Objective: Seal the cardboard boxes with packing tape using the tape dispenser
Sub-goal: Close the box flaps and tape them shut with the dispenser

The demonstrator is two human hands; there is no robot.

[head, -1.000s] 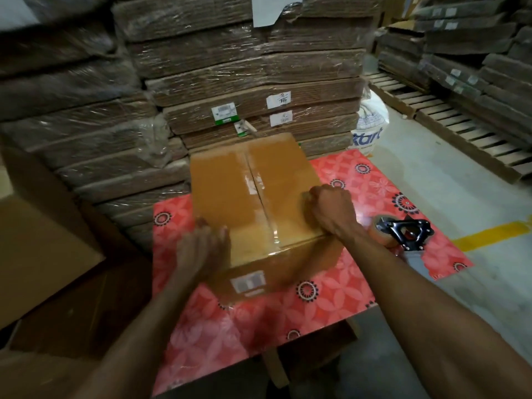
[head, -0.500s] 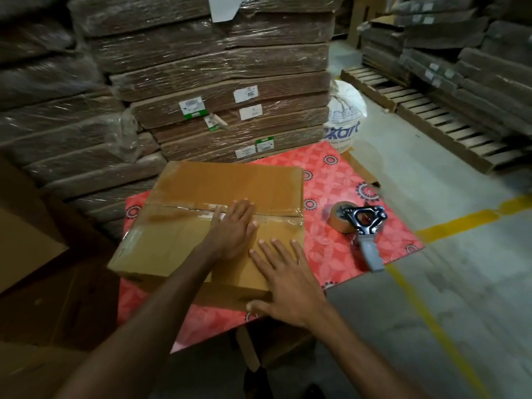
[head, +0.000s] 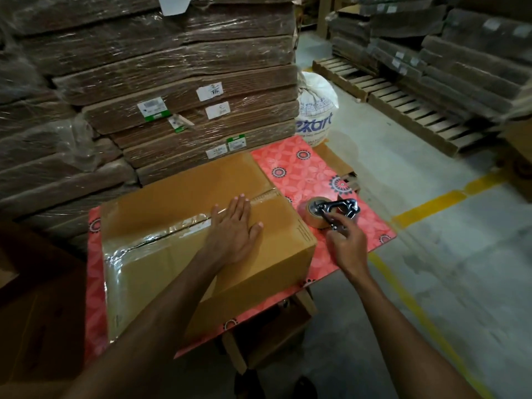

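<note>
Our left hand point(head: 233, 230) lies flat, fingers straight, on the cardboard box point(head: 187, 194) — likely steadying its seam — while our right hand point(head: 347, 244) curls round the tape dispenser point(head: 334, 210) on the surface point(head: 305, 171).

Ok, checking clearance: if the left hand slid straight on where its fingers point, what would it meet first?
The left hand lies flat on the box; ahead is only bare flap, then likely the wrapped cardboard stack behind, though the gap is unclear.

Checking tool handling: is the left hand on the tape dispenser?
No, the left hand lies flat on the cardboard box; the right hand grips the tape dispenser.
</note>
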